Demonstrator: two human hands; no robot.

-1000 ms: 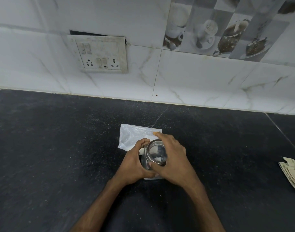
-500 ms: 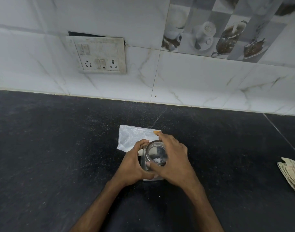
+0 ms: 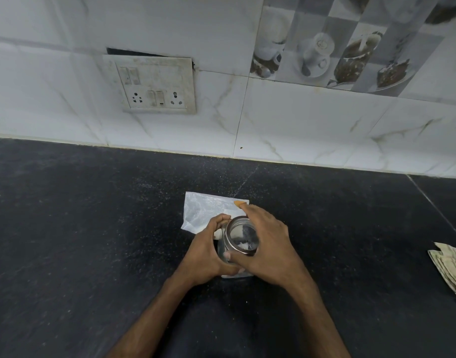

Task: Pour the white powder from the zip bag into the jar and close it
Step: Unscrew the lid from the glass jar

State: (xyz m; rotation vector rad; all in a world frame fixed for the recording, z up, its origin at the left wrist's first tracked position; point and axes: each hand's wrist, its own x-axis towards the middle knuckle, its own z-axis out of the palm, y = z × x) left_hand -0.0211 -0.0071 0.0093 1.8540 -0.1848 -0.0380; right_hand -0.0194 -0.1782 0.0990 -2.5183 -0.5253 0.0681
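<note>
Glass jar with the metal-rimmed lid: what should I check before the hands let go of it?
1. Steady hold: the left hand grips the side of the clear glass jar. Ok.
2. Lid placed: the round metal-rimmed lid sits on the jar's mouth, with the right hand curled round it. Ok.
3. Contents: white powder shows inside through the lid. Ok.
4. Lid fully tightened: cannot tell.
5. Bag emptied: the clear plastic zip bag lies flat on the black stone counter behind the jar. Cannot tell.
</note>
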